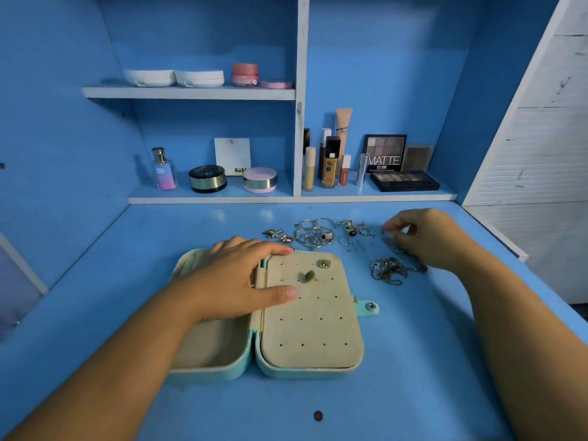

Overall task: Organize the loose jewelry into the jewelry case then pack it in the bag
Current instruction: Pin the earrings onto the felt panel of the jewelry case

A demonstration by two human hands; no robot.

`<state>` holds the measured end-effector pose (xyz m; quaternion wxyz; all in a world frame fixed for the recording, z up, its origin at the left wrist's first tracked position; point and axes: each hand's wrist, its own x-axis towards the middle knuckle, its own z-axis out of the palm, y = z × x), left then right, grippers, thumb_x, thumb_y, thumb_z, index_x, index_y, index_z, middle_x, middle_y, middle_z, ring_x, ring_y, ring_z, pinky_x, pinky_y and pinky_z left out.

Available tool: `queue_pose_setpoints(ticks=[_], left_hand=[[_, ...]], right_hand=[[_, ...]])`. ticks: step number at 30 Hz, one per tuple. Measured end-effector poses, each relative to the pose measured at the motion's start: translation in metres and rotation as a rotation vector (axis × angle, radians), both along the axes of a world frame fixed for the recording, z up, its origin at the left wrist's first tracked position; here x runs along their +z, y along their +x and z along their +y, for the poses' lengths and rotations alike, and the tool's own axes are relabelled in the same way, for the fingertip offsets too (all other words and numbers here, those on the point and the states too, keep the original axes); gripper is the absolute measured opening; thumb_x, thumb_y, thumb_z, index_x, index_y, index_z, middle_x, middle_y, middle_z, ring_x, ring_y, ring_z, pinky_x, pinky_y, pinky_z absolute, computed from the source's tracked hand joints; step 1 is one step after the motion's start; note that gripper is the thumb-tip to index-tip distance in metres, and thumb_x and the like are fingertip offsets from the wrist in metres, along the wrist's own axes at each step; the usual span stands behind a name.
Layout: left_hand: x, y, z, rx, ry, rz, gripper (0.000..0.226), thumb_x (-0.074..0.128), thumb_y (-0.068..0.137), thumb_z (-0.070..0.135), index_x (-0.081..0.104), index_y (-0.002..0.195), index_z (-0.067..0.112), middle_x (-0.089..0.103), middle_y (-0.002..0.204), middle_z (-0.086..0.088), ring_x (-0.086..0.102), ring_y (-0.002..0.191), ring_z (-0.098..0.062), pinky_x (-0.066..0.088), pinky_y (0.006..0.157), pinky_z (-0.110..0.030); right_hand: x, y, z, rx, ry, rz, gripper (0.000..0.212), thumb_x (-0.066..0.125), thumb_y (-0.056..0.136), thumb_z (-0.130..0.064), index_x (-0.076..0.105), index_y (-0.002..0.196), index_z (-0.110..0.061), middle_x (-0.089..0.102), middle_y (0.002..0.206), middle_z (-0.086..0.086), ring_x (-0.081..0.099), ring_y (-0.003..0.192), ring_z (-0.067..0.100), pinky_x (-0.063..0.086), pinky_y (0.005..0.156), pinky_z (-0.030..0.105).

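Jewelry case (315,332) lay open and flat at the centre of the blue bench (413,361). Its tray half was on the left and its beige perforated panel on the right. A snap tab (369,306) projected from the panel's right edge. Two green earrings (325,263) (310,276) sat on the upper part of the panel.

The left hand (235,275) rested palm-down across the hinge area of the case. Its fingers were extended and gripped nothing, and the thumb tip lay on the panel.

Loose jewelry (321,233), comprising rings, hoops and small charms, was scattered on the bench just above the case. A tangle of chains (386,270) lay to the right of the panel's upper corner.

The right hand (426,237) was positioned over the right end of the scatter with its fingers curled. Motion blur prevented confirmation of whether it pinched a piece.

Cosmetics stood on the shelf at the back, including a perfume bottle (164,169) and an eyeshadow palette (384,152).
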<state>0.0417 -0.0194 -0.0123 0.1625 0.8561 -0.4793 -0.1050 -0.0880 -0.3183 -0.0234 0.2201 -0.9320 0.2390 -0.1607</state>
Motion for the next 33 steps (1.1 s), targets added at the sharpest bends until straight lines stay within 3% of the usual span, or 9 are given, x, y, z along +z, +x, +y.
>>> queue_pose_setpoints(ticks=[3,7,12,15,19,24,29,33], left_hand=[[0.002,-0.003,-0.003,0.041,0.001,-0.022,0.066,0.053,0.068,0.077,0.041,0.130,0.056,0.035,0.101,0.036,0.033,0.112,-0.004,0.029,0.093,-0.027],[0.002,0.000,-0.006,0.076,0.019,-0.015,0.067,0.052,0.064,0.082,0.042,0.125,0.058,0.041,0.099,0.030,0.040,0.110,-0.008,0.037,0.095,-0.032],[0.000,0.004,-0.011,0.103,-0.012,0.012,0.059,0.058,0.067,0.079,0.047,0.120,0.056,0.053,0.116,0.023,0.042,0.114,-0.009,0.040,0.094,-0.034],[-0.001,0.006,-0.015,0.106,-0.021,0.000,0.060,0.057,0.066,0.083,0.049,0.117,0.054,0.054,0.118,0.025,0.044,0.111,-0.007,0.040,0.094,-0.035],[0.001,0.006,-0.017,0.137,-0.021,-0.012,0.054,0.060,0.069,0.076,0.051,0.116,0.050,0.050,0.101,0.029,0.046,0.106,-0.009,0.043,0.092,-0.036],[-0.003,0.006,-0.016,0.125,-0.038,-0.048,0.051,0.059,0.071,0.077,0.049,0.115,0.052,0.056,0.105,0.021,0.051,0.101,-0.009,0.043,0.093,-0.036],[0.002,0.008,-0.019,0.042,0.027,0.029,0.065,0.053,0.058,0.089,0.046,0.114,0.055,0.058,0.114,0.021,0.057,0.104,-0.006,0.049,0.094,-0.038],[0.014,0.009,-0.028,-0.023,0.070,-0.026,0.051,0.068,0.073,0.066,0.052,0.117,0.044,0.056,0.121,0.019,0.053,0.112,-0.004,0.045,0.099,-0.034]], right_hand=[[-0.003,0.005,-0.001,0.007,-0.008,0.036,0.012,0.062,0.091,-0.021,0.070,0.098,-0.027,0.065,0.092,-0.007,0.052,0.073,0.003,0.036,0.061,0.017],[-0.004,0.008,-0.003,0.023,-0.086,0.072,0.016,0.062,0.091,-0.021,0.071,0.105,-0.021,0.067,0.102,0.000,0.051,0.084,0.012,0.037,0.073,0.022],[-0.004,0.016,-0.004,0.014,-0.166,0.092,0.014,0.063,0.089,-0.027,0.072,0.099,-0.022,0.068,0.099,-0.001,0.053,0.098,0.018,0.046,0.080,0.032],[-0.003,0.020,-0.002,0.024,-0.147,0.109,0.012,0.066,0.087,-0.031,0.073,0.093,-0.025,0.067,0.088,-0.005,0.055,0.093,0.017,0.051,0.084,0.037],[-0.003,0.023,0.000,0.017,-0.158,0.125,0.011,0.066,0.087,-0.033,0.073,0.091,-0.026,0.063,0.082,-0.008,0.056,0.094,0.019,0.052,0.084,0.040],[-0.005,0.025,0.001,0.017,-0.177,0.123,0.010,0.064,0.088,-0.031,0.072,0.091,-0.025,0.068,0.090,-0.003,0.055,0.095,0.021,0.052,0.084,0.041],[-0.004,0.024,-0.002,0.026,-0.169,0.142,0.009,0.063,0.089,-0.031,0.071,0.090,-0.026,0.065,0.088,-0.005,0.055,0.094,0.020,0.051,0.084,0.041],[-0.004,0.020,-0.006,0.045,-0.171,0.131,0.006,0.062,0.089,-0.031,0.068,0.087,-0.032,0.065,0.091,-0.005,0.052,0.098,0.021,0.048,0.087,0.043]])
